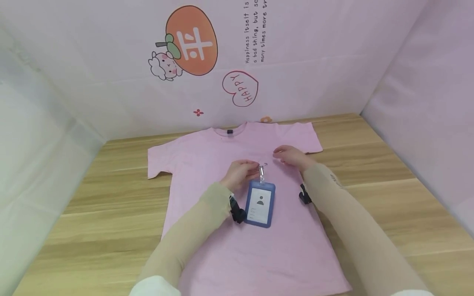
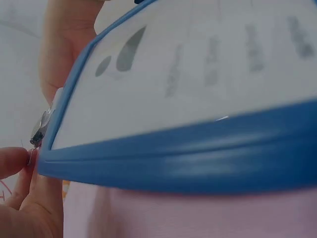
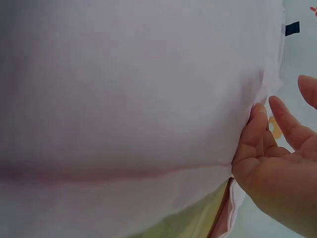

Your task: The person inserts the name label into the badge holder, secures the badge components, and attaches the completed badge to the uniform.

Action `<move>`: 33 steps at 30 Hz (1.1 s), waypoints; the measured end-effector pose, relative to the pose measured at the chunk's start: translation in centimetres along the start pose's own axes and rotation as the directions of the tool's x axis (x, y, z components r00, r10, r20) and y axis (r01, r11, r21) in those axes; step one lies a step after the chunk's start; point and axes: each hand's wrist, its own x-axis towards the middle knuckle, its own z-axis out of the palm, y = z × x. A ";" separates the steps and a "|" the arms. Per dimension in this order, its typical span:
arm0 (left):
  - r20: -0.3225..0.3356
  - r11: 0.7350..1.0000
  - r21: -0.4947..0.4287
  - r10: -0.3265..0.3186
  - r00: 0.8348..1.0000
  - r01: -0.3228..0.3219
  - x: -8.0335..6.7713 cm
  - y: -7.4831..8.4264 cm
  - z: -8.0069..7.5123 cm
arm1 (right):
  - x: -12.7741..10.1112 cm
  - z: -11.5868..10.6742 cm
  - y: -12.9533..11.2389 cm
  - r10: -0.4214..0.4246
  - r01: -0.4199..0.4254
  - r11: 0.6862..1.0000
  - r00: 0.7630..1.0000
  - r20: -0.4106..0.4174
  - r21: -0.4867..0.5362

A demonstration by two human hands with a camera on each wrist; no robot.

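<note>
My left hand (image 1: 240, 174) pinches the metal clip (image 1: 261, 172) at the top of a badge holder (image 1: 272, 205). The holder has a blue frame and a white card with a person icon. It hangs over the chest of a pink T-shirt (image 1: 211, 250) spread flat, and fills much of the left wrist view. A thin pin (image 1: 266, 164) sticks out beside the left fingertips. Just right of it is my right hand (image 1: 290, 157), its fingers loosely bent at the shirt's surface. In the right wrist view, the right hand's thumb and forefinger stand apart, with nothing between them.
The shirt lies on a wood-grain table (image 1: 111, 205), its collar (image 1: 229, 132) toward the back. A printed pink-white backdrop (image 1: 296, 61) rises behind the table, and pale cloth sides stand left and right. Black wrist cameras (image 1: 237, 210) sit at both wrists.
</note>
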 end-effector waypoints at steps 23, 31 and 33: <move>-0.034 0.983 -0.031 -0.184 0.982 0.183 4.9 0.6 1.2 | 1.6 0.9 -0.8 -0.076 0.026 0.948 0.987 -0.144 -0.318; -0.042 0.981 0.000 -0.193 0.980 0.193 4.8 0.4 1.5 | 1.5 0.8 -0.8 -0.073 0.025 0.946 0.988 -0.136 -0.324; -0.045 0.981 -0.002 -0.193 0.980 0.193 4.8 0.4 1.5 | 1.6 0.8 -0.7 -0.086 0.038 0.945 0.987 -0.136 -0.325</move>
